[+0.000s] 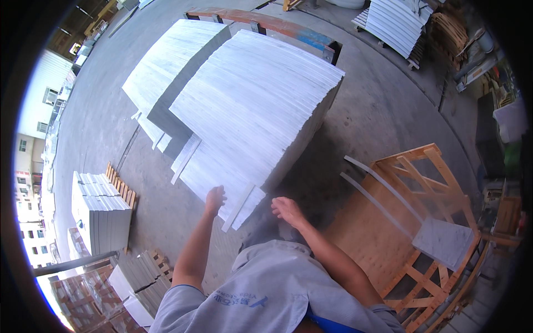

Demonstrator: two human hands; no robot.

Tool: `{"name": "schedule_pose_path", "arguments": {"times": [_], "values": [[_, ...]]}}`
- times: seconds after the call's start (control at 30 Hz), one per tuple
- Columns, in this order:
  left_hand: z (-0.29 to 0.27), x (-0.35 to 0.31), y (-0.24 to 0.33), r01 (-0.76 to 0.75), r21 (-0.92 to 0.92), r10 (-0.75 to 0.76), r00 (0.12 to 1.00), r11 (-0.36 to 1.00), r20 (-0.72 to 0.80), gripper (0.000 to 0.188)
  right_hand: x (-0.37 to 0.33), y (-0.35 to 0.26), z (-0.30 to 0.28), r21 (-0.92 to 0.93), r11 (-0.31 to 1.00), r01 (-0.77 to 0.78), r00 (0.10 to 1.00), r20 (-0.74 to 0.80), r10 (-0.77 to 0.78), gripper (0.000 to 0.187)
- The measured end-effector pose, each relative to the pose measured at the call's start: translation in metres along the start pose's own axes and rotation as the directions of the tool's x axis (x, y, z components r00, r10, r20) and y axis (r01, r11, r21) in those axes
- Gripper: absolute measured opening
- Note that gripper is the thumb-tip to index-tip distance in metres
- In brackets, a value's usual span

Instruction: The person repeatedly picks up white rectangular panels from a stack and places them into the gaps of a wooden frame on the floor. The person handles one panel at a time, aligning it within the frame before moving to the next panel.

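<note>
A large row of pale grey-white stone slabs (258,91) stands on edge in front of me, packed tightly together. The nearest slab face (205,180) slopes toward me, with a narrow light strip (239,208) across its right end and another strip (186,160) farther left. My left hand (215,200) is by the near edge of that slab, between the two strips, its fingers loosely bent and seemingly empty. To the right of the slab's corner, my right hand (286,210) hangs with fingers half curled and apart, holding nothing visible. Whether the left fingertips touch the stone, I cannot tell.
Behind stands a second slab row (172,61), with a rusty metal rack beam (266,22) at the far end. At right is an open wooden crate (366,227) with a grey slab (443,242) and two long strips. A pallet of stacked slabs (100,213) stands left.
</note>
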State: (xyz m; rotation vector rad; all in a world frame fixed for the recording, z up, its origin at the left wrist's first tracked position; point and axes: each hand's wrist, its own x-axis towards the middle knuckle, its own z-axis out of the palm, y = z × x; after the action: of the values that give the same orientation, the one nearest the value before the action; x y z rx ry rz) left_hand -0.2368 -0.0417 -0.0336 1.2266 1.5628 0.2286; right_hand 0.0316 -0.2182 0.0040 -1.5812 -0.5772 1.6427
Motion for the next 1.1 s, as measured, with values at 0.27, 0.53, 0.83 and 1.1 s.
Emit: {"name": "schedule_pose_path", "arguments": {"times": [0.27, 0.53, 0.83, 1.1], "values": [[-0.086, 0.156, 0.055, -0.068, -0.205, 0.039, 0.989, 0.976, -0.145, 0.063, 0.088, -0.015, 0.062, -0.405, 0.908, -0.108, 0.963, -0.27, -0.006, 0.072], [-0.172, 0.299, 0.114, -0.193, -0.297, 0.083, 0.935, 0.935, -0.345, 0.066, 0.103, -0.011, 0.087, 0.071, 0.934, -0.349, 0.846, -0.406, 0.347, 0.066], [-0.222, 0.363, 0.163, -0.347, -0.304, 0.149, 0.839, 0.887, -0.523, 0.059, 0.095, -0.031, 0.105, 0.021, 0.934, -0.356, 0.777, -0.549, 0.308, 0.065], [-0.235, 0.374, 0.155, -0.314, -0.3, 0.248, 0.939, 0.901, -0.238, 0.058, 0.096, -0.022, 0.108, -0.07, 0.936, -0.345, 0.774, -0.586, 0.242, 0.059]]}}
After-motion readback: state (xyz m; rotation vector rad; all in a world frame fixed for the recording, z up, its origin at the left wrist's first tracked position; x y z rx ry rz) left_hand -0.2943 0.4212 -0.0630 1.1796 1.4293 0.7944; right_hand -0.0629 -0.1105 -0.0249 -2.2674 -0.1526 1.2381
